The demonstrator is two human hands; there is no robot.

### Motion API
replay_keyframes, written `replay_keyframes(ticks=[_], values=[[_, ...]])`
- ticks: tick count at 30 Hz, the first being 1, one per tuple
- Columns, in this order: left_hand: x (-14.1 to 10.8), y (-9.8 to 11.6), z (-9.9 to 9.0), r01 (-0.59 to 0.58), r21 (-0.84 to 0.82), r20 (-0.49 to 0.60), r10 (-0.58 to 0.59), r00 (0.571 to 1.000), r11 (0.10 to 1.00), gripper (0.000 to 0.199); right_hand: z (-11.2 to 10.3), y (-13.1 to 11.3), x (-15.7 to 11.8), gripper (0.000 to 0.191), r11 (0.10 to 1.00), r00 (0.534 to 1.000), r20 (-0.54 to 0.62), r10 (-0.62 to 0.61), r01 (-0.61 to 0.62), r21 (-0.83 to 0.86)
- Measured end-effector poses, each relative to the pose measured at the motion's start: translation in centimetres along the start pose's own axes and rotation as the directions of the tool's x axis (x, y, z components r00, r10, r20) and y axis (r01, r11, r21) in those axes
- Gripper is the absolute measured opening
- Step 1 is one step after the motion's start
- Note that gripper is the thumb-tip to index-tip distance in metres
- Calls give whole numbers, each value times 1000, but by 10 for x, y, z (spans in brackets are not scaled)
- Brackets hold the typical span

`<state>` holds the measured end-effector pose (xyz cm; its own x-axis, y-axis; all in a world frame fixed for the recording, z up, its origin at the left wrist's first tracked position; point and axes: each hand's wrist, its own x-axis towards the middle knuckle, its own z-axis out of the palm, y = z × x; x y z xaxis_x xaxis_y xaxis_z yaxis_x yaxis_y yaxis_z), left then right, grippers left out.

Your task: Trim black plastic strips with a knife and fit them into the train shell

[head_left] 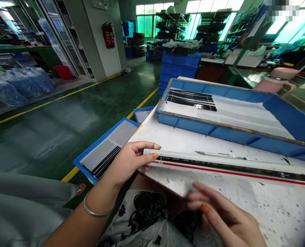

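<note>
Out to the right from your left hand, the long white bar stretches over the speckled tabletop, its nearer end clamped between your thumb and fingers. Below it, your right hand hangs apart from the bar, fingers loosely bent (they blur, so I can't tell whether they hold anything). With only one end gripped, the bar could twist or slip if your thumb slackens, since its length gives the far end plenty of leverage. Pushing it away from you could scratch it on the slim metal tool just beyond, whose tip looks pointed. Its body looks like smooth, hard plastic, with a dark band and a thin red line along its face. Farther beyond your left hand, a blue tray with a scuffed brownish rim carries glossy black strips on pale sheets.
</note>
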<state>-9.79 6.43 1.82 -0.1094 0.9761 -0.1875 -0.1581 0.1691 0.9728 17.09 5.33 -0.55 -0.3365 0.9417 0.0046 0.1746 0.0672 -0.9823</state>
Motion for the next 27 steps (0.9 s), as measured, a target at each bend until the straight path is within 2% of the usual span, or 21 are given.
replay_keyframes(ticks=[1, 3, 6, 10, 14, 19, 23, 27], values=[[-5, 1, 2, -8, -16, 5, 9, 1000, 1000, 32, 3, 1, 0, 34, 984, 997, -45, 69, -61, 169], [-14, 2, 7, -34, -46, 14, 35, 999, 998, 30, 7, -1, 1, 28, 876, 976, -108, 190, -119, 468], [-28, 3, 14, -18, -42, 26, 19, 999, 999, 32, 12, -11, 2, 32, 719, 929, -186, 320, -111, 686], [-43, 4, 23, 24, -35, 23, -23, 999, 999, 35, 18, -19, 4, 52, 611, 867, -242, 436, -87, 787], [-52, 5, 29, 6, 19, 11, -6, 1000, 1000, 37, 20, -17, 1, 36, 543, 837, -239, 493, -81, 836], [-56, -2, 34, -92, -3, -66, 91, 994, 996, 40, 25, -18, -2, 38, 524, 827, -281, 487, -19, 851], [-61, -15, 46, -114, -148, -139, 93, 986, 982, 53, 32, -22, -3, 37, 513, 811, -318, 490, 27, 858], [-67, -25, 66, -167, -340, -249, 83, 965, 925, 59, 37, -25, -5, 41, 496, 799, -328, 504, 42, 867]])
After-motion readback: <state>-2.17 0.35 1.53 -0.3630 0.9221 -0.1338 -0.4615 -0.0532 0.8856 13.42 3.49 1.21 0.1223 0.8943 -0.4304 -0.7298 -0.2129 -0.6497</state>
